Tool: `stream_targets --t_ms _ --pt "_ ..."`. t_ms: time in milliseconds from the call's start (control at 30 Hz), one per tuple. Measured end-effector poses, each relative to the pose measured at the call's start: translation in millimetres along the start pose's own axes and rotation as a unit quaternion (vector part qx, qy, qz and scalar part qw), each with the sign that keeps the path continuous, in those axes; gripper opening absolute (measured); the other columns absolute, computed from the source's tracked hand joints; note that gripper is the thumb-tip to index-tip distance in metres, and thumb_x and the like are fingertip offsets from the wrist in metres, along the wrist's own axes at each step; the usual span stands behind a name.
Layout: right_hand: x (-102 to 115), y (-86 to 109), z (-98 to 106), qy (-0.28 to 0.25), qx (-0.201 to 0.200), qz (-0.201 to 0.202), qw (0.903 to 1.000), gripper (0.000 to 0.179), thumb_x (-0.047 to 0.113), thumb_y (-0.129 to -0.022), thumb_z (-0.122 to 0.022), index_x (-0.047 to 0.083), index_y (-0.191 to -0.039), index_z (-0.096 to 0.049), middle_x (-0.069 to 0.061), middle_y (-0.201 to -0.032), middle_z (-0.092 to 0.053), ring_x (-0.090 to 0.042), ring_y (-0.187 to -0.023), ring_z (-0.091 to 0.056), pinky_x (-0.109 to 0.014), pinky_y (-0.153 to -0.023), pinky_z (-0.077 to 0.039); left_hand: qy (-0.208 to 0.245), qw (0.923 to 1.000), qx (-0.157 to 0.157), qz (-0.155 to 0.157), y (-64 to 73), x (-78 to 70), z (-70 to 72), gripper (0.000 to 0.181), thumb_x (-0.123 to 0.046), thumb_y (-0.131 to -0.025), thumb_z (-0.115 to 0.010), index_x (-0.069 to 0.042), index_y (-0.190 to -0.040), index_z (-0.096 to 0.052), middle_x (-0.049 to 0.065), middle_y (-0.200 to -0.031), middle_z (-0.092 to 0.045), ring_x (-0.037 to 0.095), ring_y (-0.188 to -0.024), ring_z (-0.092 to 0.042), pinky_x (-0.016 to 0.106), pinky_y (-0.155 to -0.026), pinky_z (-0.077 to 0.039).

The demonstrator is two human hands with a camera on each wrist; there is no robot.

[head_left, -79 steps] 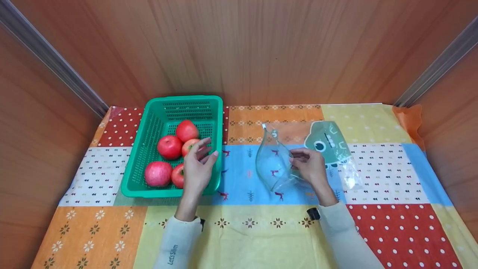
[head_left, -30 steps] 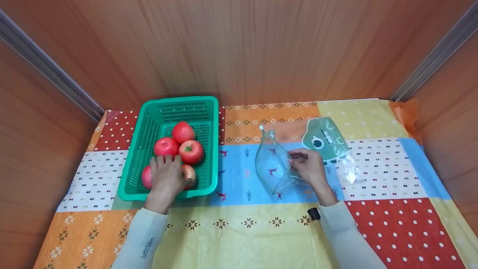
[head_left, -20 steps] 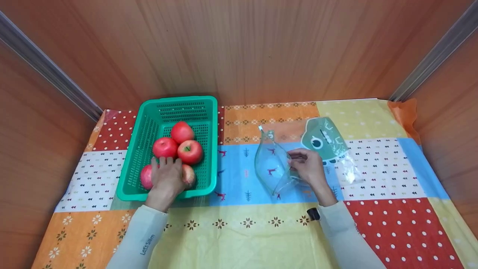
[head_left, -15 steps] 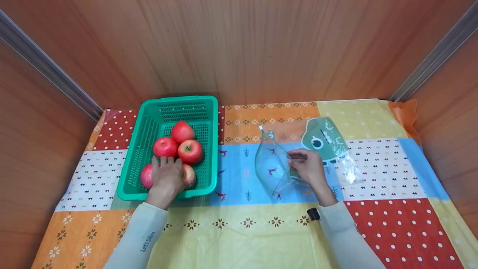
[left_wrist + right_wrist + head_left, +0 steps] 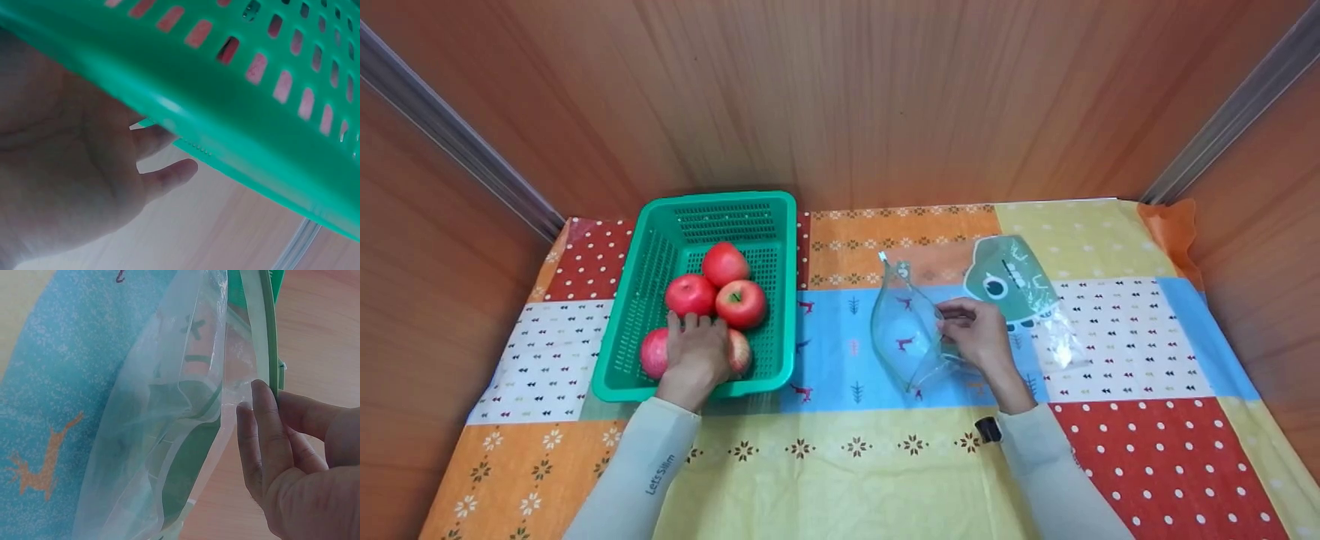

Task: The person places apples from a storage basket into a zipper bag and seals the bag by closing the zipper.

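My left hand (image 5: 699,352) reaches into a green plastic basket (image 5: 788,300), its fingers bent down over the front apples. It partly covers the front right apple (image 5: 741,352) and overlaps the edge of the front left apple (image 5: 653,354). Its thumb is hidden, and I cannot tell whether it grips an apple. In the left wrist view, the palm (image 5: 67,152) lies beside the basket rim. My right hand (image 5: 976,334) pinches the mouth edge of a clear zip bag (image 5: 901,337) with a green dinosaur print. The bag mouth gapes toward the basket; the right wrist view shows thumb and fingers on its green strip (image 5: 271,343).
Behind the front pair in the basket are a rear apple (image 5: 725,262), a left apple (image 5: 691,295) and a stem-up apple (image 5: 741,304). A patchwork cloth (image 5: 840,480) covers the table. Wood-grain panels (image 5: 840,105) enclose the back and both sides.
My left hand has moved from above the basket's right side down and left onto the front apples, then stayed nearly still. My right hand keeps hold of the bag edge throughout.
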State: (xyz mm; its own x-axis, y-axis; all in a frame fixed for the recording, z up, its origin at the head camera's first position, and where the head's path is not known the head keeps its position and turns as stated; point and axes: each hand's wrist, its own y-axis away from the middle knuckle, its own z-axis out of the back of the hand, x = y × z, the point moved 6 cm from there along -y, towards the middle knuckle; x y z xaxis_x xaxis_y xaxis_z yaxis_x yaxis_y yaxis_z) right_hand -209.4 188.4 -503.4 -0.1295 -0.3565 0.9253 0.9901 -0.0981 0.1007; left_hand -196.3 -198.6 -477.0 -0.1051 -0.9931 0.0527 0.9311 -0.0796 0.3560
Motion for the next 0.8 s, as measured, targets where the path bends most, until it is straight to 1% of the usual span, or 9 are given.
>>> stream_targets --t_ms 167,300,400,467,600,800 --pt "0.1 0.9 -1.0 -0.006 0.001 0.002 1.0 0.022 -0.008 -0.096 -0.07 -0.01 -0.118 -0.074 -0.028 -0.113 -0.074 -0.036 -0.096 -0.077 -0.021 -0.068 -0.06 -0.013 0.9998 0.013 0.003 -3.1 1.0 -2.1 0.08 -0.029 -0.085 -0.085 0.009 -0.145 -0.051 0.034 -0.132 -0.056 0.055 -0.135 -0.043 0.069 -0.123 -0.02" --pt "-0.4 1.4 -1.5 -0.006 0.001 -0.001 1.0 0.022 -0.008 -0.096 -0.07 -0.01 -0.118 -0.073 -0.028 -0.113 -0.074 -0.036 -0.096 -0.076 -0.02 -0.067 -0.06 -0.011 0.9998 0.015 -0.003 -4.2 0.8 -1.5 0.077 -0.025 -0.083 -0.086 0.01 -0.143 -0.052 0.034 -0.13 -0.056 0.054 -0.134 -0.044 0.07 -0.123 -0.021" --pt "-0.9 1.2 -2.1 -0.004 0.0 -0.002 1.0 0.022 -0.009 -0.096 -0.069 -0.01 -0.118 -0.073 -0.028 -0.112 -0.074 -0.035 -0.095 -0.076 -0.02 -0.067 -0.06 -0.009 0.9999 0.011 -0.007 -5.0 0.2 -0.7 0.073 -0.02 -0.082 -0.086 0.011 -0.139 -0.054 0.034 -0.128 -0.057 0.054 -0.132 -0.046 0.07 -0.122 -0.022" --pt "-1.0 1.1 -2.4 -0.001 -0.001 0.001 1.0 0.022 -0.01 -0.096 -0.069 -0.011 -0.117 -0.073 -0.028 -0.112 -0.075 -0.034 -0.095 -0.076 -0.019 -0.067 -0.06 -0.011 0.9999 0.009 -0.009 -5.4 0.1 -0.6 0.07 -0.018 -0.082 -0.085 0.01 -0.138 -0.054 0.033 -0.127 -0.057 0.053 -0.132 -0.046 0.07 -0.122 -0.022" --pt "-0.8 1.8 -2.4 0.003 0.0 0.004 1.0 0.023 -0.01 -0.095 -0.069 -0.011 -0.118 -0.073 -0.028 -0.112 -0.074 -0.035 -0.096 -0.076 -0.021 -0.068 -0.06 -0.01 0.9999 0.001 -0.012 -6.1 -0.2 -0.8 0.067 -0.013 -0.079 -0.086 0.01 -0.135 -0.056 0.032 -0.125 -0.058 0.053 -0.13 -0.047 0.07 -0.122 -0.023" --pt "-0.1 3.0 -2.1 0.015 0.003 0.007 0.9999 0.024 -0.01 -0.095 -0.069 -0.009 -0.119 -0.073 -0.026 -0.113 -0.075 -0.032 -0.096 -0.076 -0.022 -0.069 -0.061 -0.015 0.9996 -0.018 -0.014 -4.7 -0.8 -0.3 0.068 -0.018 -0.079 -0.088 0.009 -0.133 -0.057 0.031 -0.123 -0.059 0.052 -0.129 -0.049 0.069 -0.121 -0.026"
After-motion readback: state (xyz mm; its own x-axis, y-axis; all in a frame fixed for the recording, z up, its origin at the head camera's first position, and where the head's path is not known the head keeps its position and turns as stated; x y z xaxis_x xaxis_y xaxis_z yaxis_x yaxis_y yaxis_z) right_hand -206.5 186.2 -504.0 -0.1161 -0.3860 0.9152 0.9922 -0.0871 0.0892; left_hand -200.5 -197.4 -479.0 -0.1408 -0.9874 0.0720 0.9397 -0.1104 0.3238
